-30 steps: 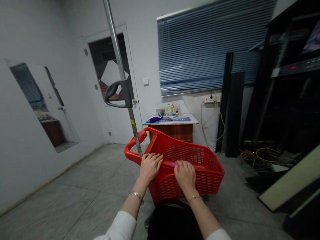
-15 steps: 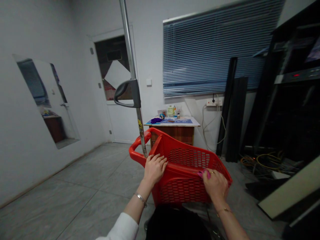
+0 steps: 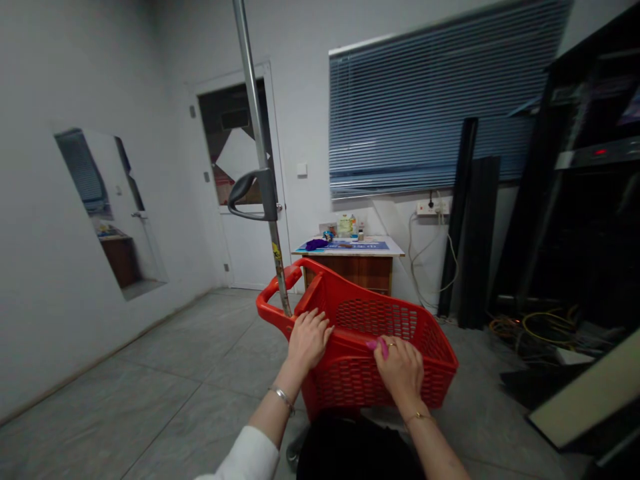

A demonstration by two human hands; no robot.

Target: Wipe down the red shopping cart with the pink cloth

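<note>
A red plastic basket (image 3: 400, 390) with mesh walls stands on the floor in front of me, with a red grip at its left end. My left hand (image 3: 307, 339) rests on the near left corner of its rim, fingers spread flat. My right hand (image 3: 400, 365) presses a small pink cloth (image 3: 376, 345) against the near rim, fingers curled over it. A metal pole (image 3: 260, 157) with a dark grey handle (image 3: 253, 193) rises from the basket's left end.
A wooden table (image 3: 353, 257) with small items stands against the far wall under blue blinds (image 3: 430, 107). A white door (image 3: 240, 180) lies to its left. Black panels (image 3: 470, 220), cables (image 3: 535, 327) and a dark cabinet fill the right side. Grey floor tiles spread to the left.
My right hand with the pink cloth slid right along the near rim, then came back toward the middle. My left hand stayed on the left corner.
</note>
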